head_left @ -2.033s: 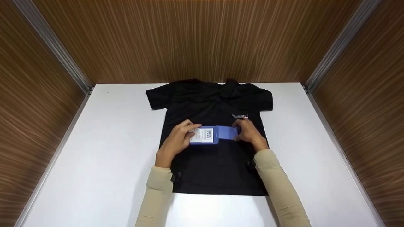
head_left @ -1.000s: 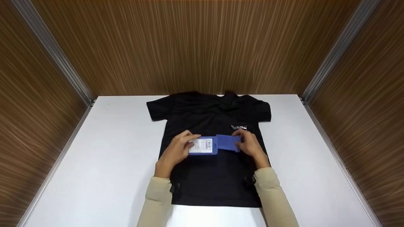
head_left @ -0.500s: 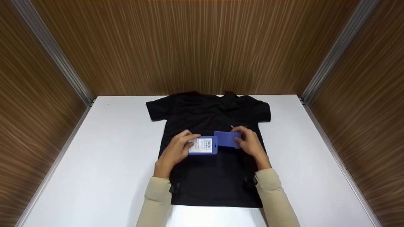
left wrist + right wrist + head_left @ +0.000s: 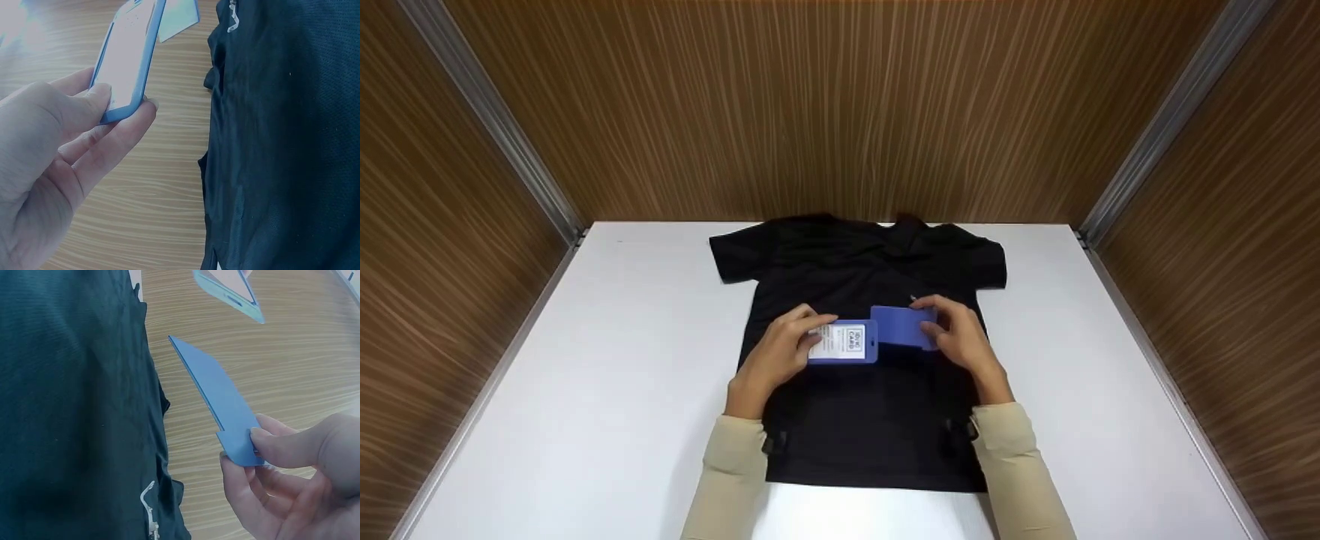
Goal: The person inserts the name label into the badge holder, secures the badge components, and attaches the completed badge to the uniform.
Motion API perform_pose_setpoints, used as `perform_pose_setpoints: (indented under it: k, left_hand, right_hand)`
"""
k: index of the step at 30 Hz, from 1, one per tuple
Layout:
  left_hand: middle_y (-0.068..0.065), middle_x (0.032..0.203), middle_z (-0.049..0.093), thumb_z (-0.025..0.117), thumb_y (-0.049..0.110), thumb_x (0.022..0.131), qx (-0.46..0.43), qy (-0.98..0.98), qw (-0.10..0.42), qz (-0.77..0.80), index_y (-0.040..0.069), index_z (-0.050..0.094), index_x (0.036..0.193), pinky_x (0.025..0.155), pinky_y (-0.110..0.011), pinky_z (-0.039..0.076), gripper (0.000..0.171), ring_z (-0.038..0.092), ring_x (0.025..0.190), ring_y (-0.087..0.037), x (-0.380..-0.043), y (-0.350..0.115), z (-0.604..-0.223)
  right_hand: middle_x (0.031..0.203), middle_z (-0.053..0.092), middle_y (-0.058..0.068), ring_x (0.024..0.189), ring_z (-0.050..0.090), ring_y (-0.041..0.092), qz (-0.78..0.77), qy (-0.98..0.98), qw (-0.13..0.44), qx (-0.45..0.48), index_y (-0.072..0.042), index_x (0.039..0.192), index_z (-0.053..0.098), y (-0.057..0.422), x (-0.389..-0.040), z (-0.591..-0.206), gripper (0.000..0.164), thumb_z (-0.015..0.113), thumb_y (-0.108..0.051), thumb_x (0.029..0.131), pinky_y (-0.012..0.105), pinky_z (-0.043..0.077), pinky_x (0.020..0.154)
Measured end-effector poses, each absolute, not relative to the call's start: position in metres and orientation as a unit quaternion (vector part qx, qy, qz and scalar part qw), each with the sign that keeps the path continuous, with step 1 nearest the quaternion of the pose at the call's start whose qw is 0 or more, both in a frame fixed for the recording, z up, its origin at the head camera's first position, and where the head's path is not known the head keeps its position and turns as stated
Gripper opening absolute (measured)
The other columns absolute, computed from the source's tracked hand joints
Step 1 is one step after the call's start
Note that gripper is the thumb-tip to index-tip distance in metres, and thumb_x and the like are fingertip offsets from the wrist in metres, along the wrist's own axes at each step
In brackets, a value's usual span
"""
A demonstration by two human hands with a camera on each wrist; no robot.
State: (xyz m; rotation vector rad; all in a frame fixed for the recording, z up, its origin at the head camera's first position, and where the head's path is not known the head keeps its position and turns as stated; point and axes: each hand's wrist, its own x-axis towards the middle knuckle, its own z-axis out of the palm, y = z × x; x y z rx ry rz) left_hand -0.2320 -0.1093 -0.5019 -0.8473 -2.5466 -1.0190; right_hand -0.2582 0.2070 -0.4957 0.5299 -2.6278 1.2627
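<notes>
My left hand [image 4: 780, 345] pinches a blue badge holder [image 4: 873, 352] by its left end, thumb on the front. A white card [image 4: 847, 342] printed "ID/IC CARD" sits in its frame, and a slot shows at the right end. My right hand [image 4: 960, 337] pinches a flat blue cover piece [image 4: 900, 327] by its right end. In the right wrist view a gap shows between this cover piece [image 4: 211, 385] and the holder [image 4: 230, 298]. Both are held above a black T-shirt [image 4: 870, 420] laid out with its collar at the far side.
The shirt lies on a white table [image 4: 622, 375] enclosed by wood-grain panels [image 4: 825, 112] at the back and both sides. A small silvery piece [image 4: 149, 512] lies on the shirt near my right hand, mostly covered by the hand in the head view.
The blue cover piece, in line against the holder two seconds ago, has come apart from it and moved slightly up with my right hand. My left hand keeps its grip. The head view has tilted.
</notes>
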Motion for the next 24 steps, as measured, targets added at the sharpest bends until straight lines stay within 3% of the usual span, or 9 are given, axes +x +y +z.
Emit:
perform_pose_setpoints:
  k: [3, 16, 24]
  left_hand:
    - [-0.01, 0.106, 0.068, 0.064, -0.004, 0.097, -0.291, -0.879, 0.138, -0.351, 0.008, 0.072, 0.13, 0.083, -0.035, 0.056, 0.036, 0.063, 0.089, -0.019, -0.232, -0.109, -0.501]
    - [-0.01, 0.105, 0.067, 0.063, -0.003, 0.098, -0.289, -0.88, 0.135, -0.351, 0.009, 0.072, 0.13, 0.084, -0.037, 0.056, 0.036, 0.062, 0.09, -0.02, -0.23, -0.109, -0.499]
    - [-0.01, 0.105, 0.067, 0.063, -0.004, 0.097, -0.283, -0.883, 0.134, -0.351, 0.009, 0.073, 0.13, 0.085, -0.037, 0.056, 0.036, 0.062, 0.091, -0.02, -0.23, -0.109, -0.497]
  right_hand:
    - [0.091, 0.066, 0.016, 0.07, 0.05, 0.017, 0.429, -0.882, 0.086, 0.176, -0.007, 0.115, 0.074, 0.209, -0.257, -0.492, 0.031, 0.068, 0.01, 0.09, 0.025, 0.043, 0.065]
    - [0.113, 0.07, 0.017, 0.075, 0.053, 0.021, 0.447, -0.873, 0.076, 0.181, -0.006, 0.115, 0.074, 0.212, -0.25, -0.48, 0.032, 0.065, 0.013, 0.091, 0.025, 0.045, 0.067]
    - [0.11, 0.072, 0.016, 0.071, 0.052, 0.019, 0.452, -0.869, 0.089, 0.18, -0.008, 0.114, 0.075, 0.213, -0.245, -0.472, 0.036, 0.065, 0.016, 0.089, 0.023, 0.044, 0.065]
